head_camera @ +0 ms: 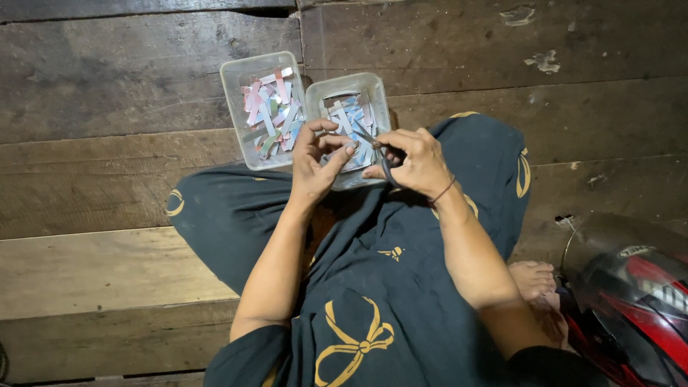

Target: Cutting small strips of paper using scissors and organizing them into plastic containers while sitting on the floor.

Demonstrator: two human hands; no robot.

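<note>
Here I see my right hand [414, 162] gripping small scissors [385, 161], left hand [315, 163] pinching a paper strip [342, 123] over the right clear tub [349, 89]; left tub [236, 72] holds pink strips [271, 111].

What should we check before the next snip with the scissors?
1. Right hand grips the small dark scissors: ok.
2. Left hand pinches a paper strip: cannot tell, too small.
3. Left fingertips away from the blades: cannot tell.
4. Both clear plastic trays of coloured paper strips, left and right, sit flat on the wooden floor: ok.
5. Red and black helmet apart from the hands: ok.
</note>
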